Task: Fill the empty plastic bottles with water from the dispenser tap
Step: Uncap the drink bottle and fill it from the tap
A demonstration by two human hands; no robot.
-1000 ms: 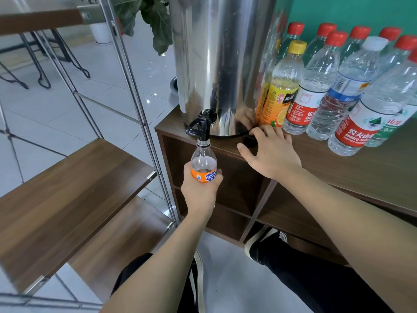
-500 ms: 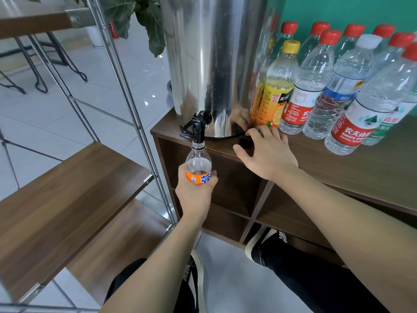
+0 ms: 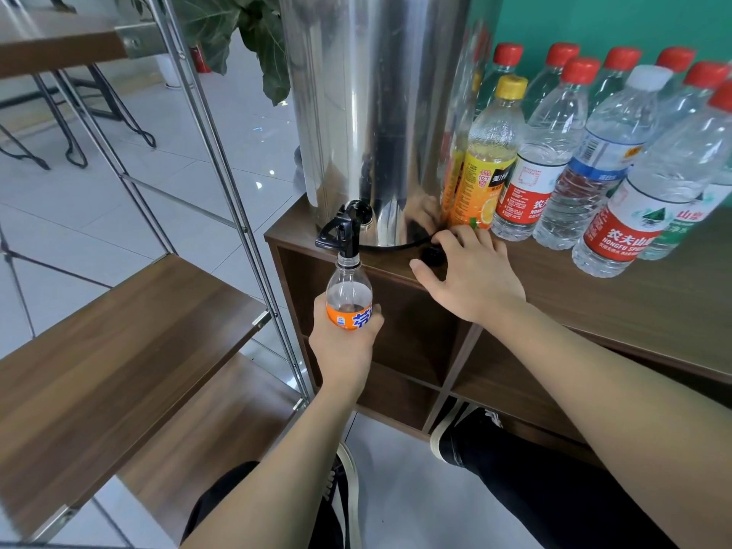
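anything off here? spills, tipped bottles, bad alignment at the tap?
Nothing stands out. The left hand holds the orange-label bottle upright with its mouth right under the black tap. The right hand rests on the cabinet top by a small black cap. The bottles beside the dispenser stand upright; no spill visible.

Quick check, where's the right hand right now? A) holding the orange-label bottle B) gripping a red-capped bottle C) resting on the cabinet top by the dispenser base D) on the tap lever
C: the right hand lies on the cabinet top next to the dispenser base, while the left hand holds the orange-label bottle under the tap.
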